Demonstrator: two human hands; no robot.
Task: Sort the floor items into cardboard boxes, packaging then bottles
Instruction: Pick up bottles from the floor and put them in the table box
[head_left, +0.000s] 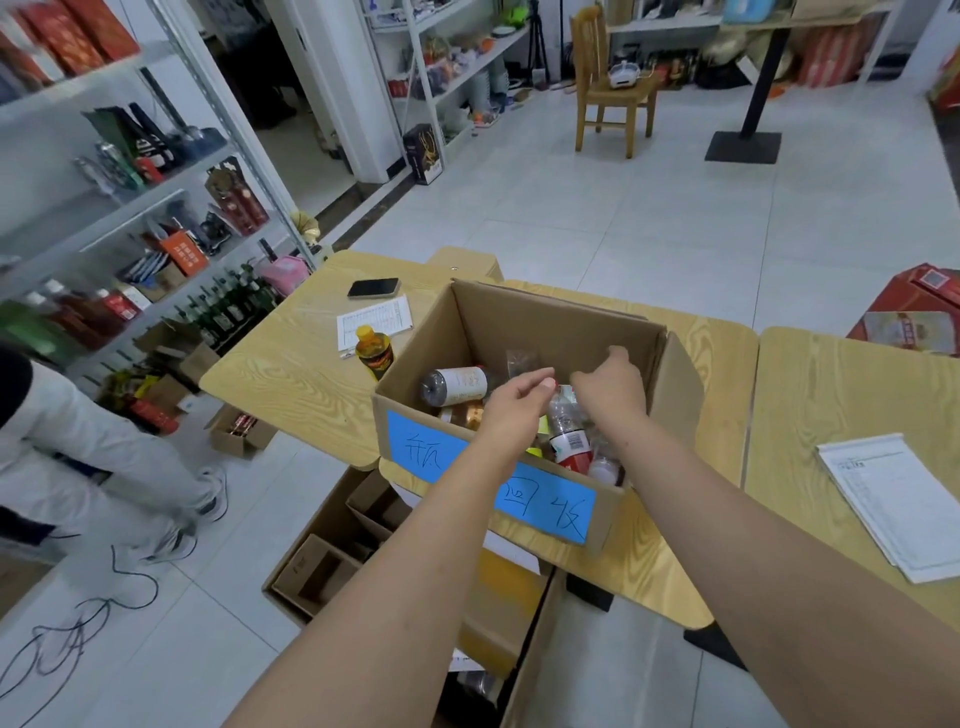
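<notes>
One cardboard box (545, 322) with a blue label. Inside it two bottles can be counted clearly: one white-labelled bottle (457, 385) and one red-labelled bottle (569, 441). More lie under them, number unclear. Left of the box: one yellow-capped bottle (374, 351), one phone (373, 287), one printed sheet (374, 317).

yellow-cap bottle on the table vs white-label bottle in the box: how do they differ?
Pose: the yellow-cap bottle stands upright, while the white-label bottle lies on its side.
Place: the yellow-cap bottle is on the table, just outside the left wall of the cardboard box. The white-label bottle is inside it.
Look: the yellow-cap bottle has a dark label, the white-label bottle a pale one.
Shared: both are drink-type bottles.
</notes>
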